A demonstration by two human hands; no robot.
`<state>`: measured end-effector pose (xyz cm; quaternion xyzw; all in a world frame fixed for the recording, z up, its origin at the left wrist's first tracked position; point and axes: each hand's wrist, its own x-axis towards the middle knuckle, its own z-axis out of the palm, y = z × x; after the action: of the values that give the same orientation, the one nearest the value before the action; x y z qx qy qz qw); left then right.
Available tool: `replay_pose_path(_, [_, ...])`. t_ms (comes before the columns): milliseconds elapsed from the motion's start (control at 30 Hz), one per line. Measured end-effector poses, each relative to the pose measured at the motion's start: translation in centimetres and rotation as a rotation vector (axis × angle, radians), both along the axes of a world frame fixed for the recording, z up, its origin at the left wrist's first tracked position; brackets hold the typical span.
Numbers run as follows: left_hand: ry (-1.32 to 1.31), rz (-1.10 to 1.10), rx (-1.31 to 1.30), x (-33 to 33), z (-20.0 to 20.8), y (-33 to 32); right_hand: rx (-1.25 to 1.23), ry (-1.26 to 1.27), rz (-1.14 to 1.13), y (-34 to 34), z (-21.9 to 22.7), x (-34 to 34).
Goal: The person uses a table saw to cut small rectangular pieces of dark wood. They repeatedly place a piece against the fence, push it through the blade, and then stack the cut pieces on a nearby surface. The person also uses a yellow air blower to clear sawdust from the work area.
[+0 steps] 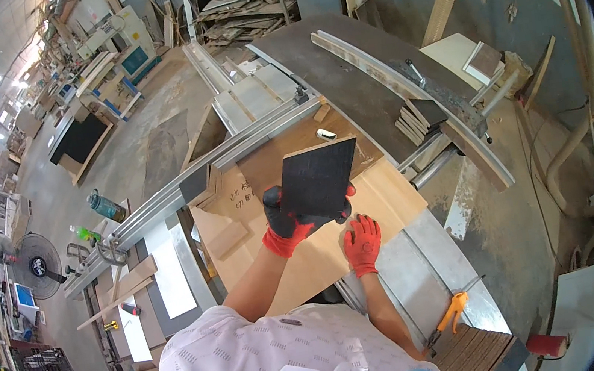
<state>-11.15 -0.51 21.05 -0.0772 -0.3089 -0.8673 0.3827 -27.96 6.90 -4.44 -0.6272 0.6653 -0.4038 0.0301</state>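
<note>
Black panel (pixel 319 182), tan board (pixel 392 195) beneath, floor (pixel 65 207) seemingly dusty

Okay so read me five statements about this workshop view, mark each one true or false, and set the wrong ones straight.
1. The left hand holds a black panel. True.
2. The right hand wears a blue glove. False: its glove is red.
3. An orange tool lies to the right of the right hand in the picture. True.
4. The standing fan is at the picture's right side. False: it is at the left.
5. The teal bottle is in the left hand. False: it is away to the left, in neither hand.
</note>
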Motion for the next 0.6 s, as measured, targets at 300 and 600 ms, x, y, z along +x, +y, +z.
replay_pose_path(300, [0.007,-0.074,0.003,-0.7,0.9,1.2,-0.027,-0.017,0.001,0.0,0.0,-0.2])
replay_pose_path(600, [-0.209,0.014,-0.015,-0.7,1.5,2.2,0.005,0.01,-0.02,0.0,0.2,-0.3])
